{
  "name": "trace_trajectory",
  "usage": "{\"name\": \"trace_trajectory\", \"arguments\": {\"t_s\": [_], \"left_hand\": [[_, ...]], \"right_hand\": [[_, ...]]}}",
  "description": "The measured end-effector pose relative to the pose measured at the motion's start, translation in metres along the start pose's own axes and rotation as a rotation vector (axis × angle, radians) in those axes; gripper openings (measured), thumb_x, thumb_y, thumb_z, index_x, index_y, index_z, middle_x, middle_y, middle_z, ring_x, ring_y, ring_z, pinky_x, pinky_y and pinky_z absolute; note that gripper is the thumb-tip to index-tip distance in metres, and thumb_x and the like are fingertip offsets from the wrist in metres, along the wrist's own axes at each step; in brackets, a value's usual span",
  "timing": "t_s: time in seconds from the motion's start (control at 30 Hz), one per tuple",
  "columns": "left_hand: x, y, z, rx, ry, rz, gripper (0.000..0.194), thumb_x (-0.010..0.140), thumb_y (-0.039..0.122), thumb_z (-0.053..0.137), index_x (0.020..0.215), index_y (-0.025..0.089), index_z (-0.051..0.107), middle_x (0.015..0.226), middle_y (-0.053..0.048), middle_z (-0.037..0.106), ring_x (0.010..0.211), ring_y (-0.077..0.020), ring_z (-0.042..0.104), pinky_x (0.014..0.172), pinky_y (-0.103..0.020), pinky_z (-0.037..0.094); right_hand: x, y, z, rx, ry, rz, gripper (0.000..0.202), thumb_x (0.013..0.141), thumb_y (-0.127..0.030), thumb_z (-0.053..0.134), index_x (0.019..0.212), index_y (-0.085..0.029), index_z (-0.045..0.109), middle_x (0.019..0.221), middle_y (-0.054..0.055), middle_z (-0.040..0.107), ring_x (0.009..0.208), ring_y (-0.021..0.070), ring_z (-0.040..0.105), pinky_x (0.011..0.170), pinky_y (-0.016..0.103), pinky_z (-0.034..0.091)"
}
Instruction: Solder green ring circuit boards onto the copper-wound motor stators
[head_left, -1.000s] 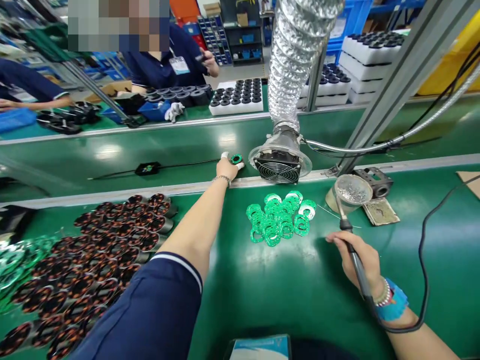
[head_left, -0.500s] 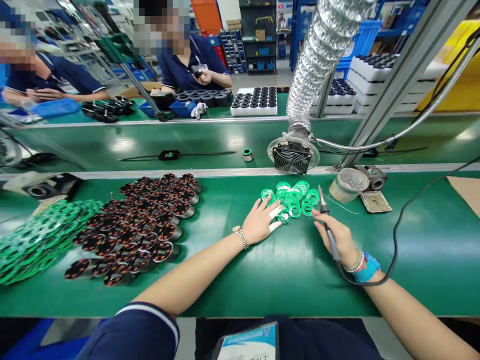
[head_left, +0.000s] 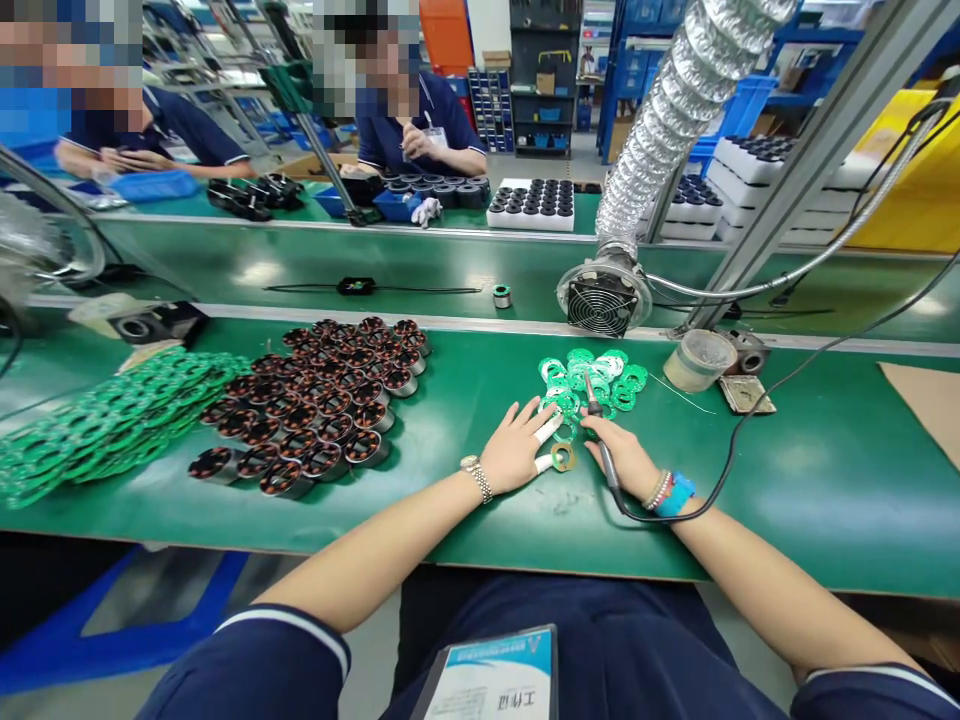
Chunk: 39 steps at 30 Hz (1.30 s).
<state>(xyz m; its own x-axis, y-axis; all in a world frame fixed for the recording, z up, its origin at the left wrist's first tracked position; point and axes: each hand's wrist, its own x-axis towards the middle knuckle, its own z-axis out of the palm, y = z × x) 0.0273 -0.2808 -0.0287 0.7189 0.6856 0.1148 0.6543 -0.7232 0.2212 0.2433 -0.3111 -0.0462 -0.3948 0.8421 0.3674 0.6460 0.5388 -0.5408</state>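
Note:
Green ring-shaped circuit boards [head_left: 581,375] lie in a loose pile on the green bench. My left hand [head_left: 514,450] rests palm down at the pile's left edge, fingers spread, with white covers on two fingers. One of these touches or nearly touches a brownish ring [head_left: 563,457] just in front of the pile. In my right hand [head_left: 622,455] is a soldering iron [head_left: 606,462], its tip pointing away from me over the boards. The iron's black cable loops round below my right wrist.
Copper-wound motor stators [head_left: 322,400] stand grouped at left, beside stacked green board panels [head_left: 112,420]. A fan [head_left: 602,303] with a foil duct is behind the pile. A tub [head_left: 701,360] and a sponge tray [head_left: 746,394] sit right. Two people work across the bench.
My right hand has moved left with the iron, whose tip is now over the pile. The brownish ring now shows beside my left fingers. The camera view has shifted.

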Motion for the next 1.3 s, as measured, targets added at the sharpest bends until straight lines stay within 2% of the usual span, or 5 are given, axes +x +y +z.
{"name": "trace_trajectory", "arguments": {"t_s": [0.4, 0.63, 0.97, 1.1, 1.3], "left_hand": [[-0.004, 0.028, -0.008, -0.726, -0.161, -0.303, 0.028, 0.074, 0.033, 0.06, 0.096, 0.016, 0.067, 0.052, 0.002, 0.061, 0.048, -0.0139, 0.053, 0.052, -0.023, 0.039], [-0.043, 0.018, -0.018, -0.446, 0.008, -0.424, 0.06, 0.073, 0.042, 0.063, 0.124, 0.016, 0.048, 0.075, -0.004, 0.066, 0.069, -0.0206, 0.061, 0.069, -0.03, 0.047], [-0.16, -0.08, -0.063, 0.304, 0.363, -0.791, 0.034, 0.073, 0.035, 0.064, 0.1, 0.014, 0.061, 0.123, -0.018, 0.051, 0.122, -0.037, 0.039, 0.098, -0.053, 0.035], [-0.153, -0.086, -0.051, 0.233, 0.378, -0.677, 0.018, 0.078, 0.031, 0.06, 0.086, 0.015, 0.065, 0.126, -0.015, 0.051, 0.127, -0.0349, 0.035, 0.102, -0.054, 0.033], [-0.116, -0.01, -0.029, -0.32, 0.138, -0.173, 0.012, 0.081, 0.028, 0.058, 0.089, 0.021, 0.063, 0.117, -0.008, 0.06, 0.117, -0.024, 0.051, 0.102, -0.05, 0.035]], "right_hand": [[-0.017, -0.027, -0.02, 0.053, 0.093, 0.055, 0.035, 0.083, -0.012, 0.049, 0.117, -0.018, 0.047, 0.127, 0.014, 0.054, 0.115, 0.0199, 0.055, 0.096, 0.037, 0.046], [-0.021, -0.048, 0.0, 0.141, -0.11, -0.045, 0.04, 0.081, -0.009, 0.049, 0.119, -0.021, 0.044, 0.132, 0.011, 0.05, 0.119, 0.0201, 0.051, 0.097, 0.039, 0.046], [-0.03, -0.045, 0.005, -0.016, -0.041, -0.05, 0.035, 0.084, -0.017, 0.051, 0.119, -0.018, 0.043, 0.125, 0.016, 0.053, 0.11, 0.0238, 0.057, 0.09, 0.039, 0.05], [-0.036, -0.052, 0.003, -0.033, -0.018, -0.003, 0.035, 0.084, -0.017, 0.052, 0.117, -0.018, 0.043, 0.125, 0.017, 0.053, 0.109, 0.0243, 0.058, 0.088, 0.038, 0.051], [-0.042, -0.056, 0.002, 0.013, 0.007, 0.058, 0.035, 0.083, -0.016, 0.054, 0.116, -0.019, 0.045, 0.126, 0.015, 0.053, 0.112, 0.0225, 0.055, 0.092, 0.037, 0.049]]}}
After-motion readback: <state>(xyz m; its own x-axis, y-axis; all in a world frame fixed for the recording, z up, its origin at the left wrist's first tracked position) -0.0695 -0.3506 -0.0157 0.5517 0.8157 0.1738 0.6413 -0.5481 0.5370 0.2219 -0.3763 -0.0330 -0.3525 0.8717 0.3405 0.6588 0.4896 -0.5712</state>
